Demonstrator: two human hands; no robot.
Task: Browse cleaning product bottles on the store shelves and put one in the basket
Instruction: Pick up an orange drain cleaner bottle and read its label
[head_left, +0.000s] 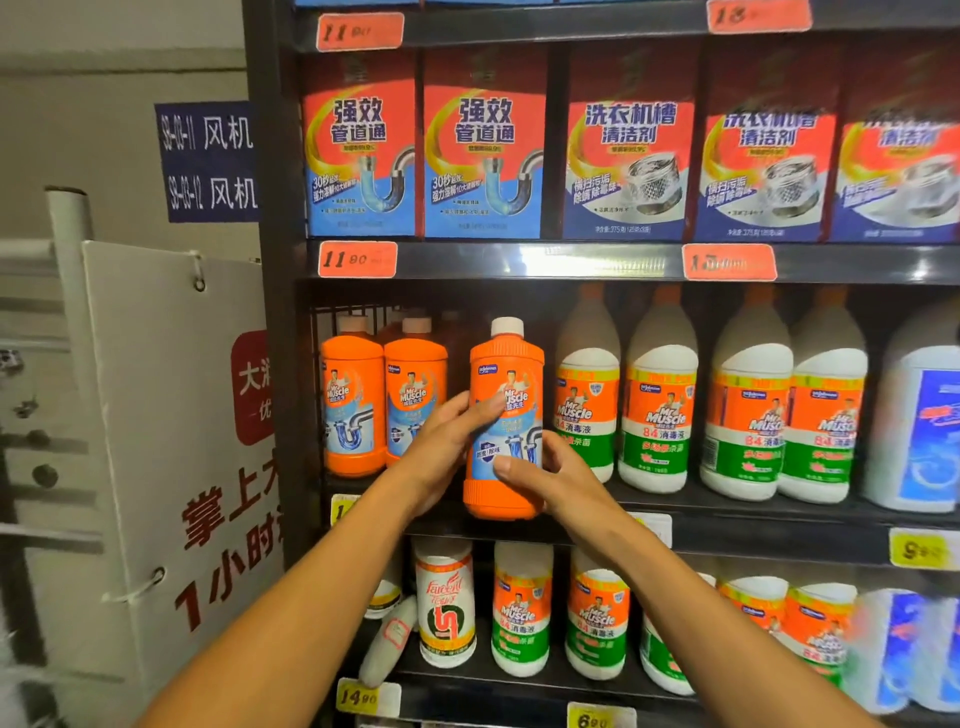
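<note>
Both hands, left (447, 441) and right (550, 473), grip the stiff, probably heavy orange bottle (506, 415) mid-body with curled fingers.

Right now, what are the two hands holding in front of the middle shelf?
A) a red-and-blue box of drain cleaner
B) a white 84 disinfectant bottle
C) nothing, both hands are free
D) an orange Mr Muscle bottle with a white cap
D: the left hand and right hand both wrap around the orange Mr Muscle bottle, white cap up, held upright off the middle shelf.
</note>
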